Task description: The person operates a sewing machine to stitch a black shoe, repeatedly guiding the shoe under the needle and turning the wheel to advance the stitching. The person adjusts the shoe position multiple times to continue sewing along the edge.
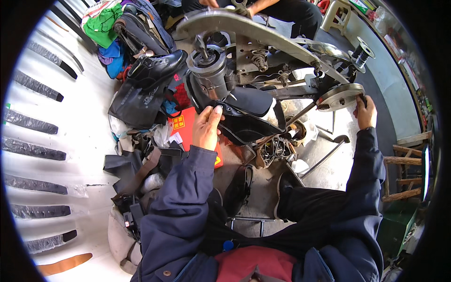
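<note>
A black shoe (246, 120) is held under the worn metal cylinder head (206, 75) of a hand-cranked sewing machine (256, 28). My left hand (207, 127) pinches the shoe's lace edge below the cylinder, thumb on top. At the right, my right hand (366, 112) has its fingers wrapped on the small handle at the rim of the machine's round handwheel (339, 97). The shoe's tongue lies folded up, and part of the shoe is hidden behind the machine and my fingers.
Another person's hands (256, 8) are behind the machine. A bag pile (103, 26), black shoe (157, 66), red box (187, 121) and scrap heap (127, 169) lie left. Tins of small parts (277, 150) sit below; a wooden stool (401, 162) is at right, strips on a white panel (84, 141) far left.
</note>
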A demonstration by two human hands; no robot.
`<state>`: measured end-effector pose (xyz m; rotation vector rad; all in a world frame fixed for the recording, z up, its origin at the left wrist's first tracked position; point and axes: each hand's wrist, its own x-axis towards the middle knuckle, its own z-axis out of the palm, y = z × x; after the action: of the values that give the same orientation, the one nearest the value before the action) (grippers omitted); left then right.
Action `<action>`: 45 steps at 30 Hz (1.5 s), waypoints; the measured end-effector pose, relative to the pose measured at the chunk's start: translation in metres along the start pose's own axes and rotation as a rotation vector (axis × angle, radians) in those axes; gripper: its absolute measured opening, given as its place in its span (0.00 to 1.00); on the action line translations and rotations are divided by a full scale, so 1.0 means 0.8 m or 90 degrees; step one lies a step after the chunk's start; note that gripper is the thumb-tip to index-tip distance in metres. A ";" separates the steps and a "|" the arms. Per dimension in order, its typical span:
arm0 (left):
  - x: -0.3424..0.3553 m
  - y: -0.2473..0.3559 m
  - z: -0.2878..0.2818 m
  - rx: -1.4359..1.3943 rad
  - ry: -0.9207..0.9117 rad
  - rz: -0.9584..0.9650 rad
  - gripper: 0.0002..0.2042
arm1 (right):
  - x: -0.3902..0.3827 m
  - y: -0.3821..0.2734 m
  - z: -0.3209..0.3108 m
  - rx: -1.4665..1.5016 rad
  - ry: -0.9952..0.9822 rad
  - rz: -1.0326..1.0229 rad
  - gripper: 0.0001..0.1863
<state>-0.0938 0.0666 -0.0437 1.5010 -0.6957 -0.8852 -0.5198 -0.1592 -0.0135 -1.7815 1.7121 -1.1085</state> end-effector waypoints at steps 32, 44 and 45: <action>0.012 0.007 0.002 0.011 0.017 0.032 0.16 | -0.077 -0.020 0.075 -0.471 -0.308 -0.081 0.30; 0.012 0.006 0.009 -0.023 0.062 0.064 0.14 | -0.157 -0.181 0.109 0.051 -0.282 -0.391 0.12; 0.013 0.006 0.009 -0.023 0.059 0.059 0.14 | -0.161 -0.189 0.115 0.022 -0.288 -0.422 0.13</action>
<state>-0.0943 0.0537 -0.0405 1.4577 -0.6718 -0.7494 -0.3436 -0.0328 0.0169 -2.4257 0.8506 -0.8489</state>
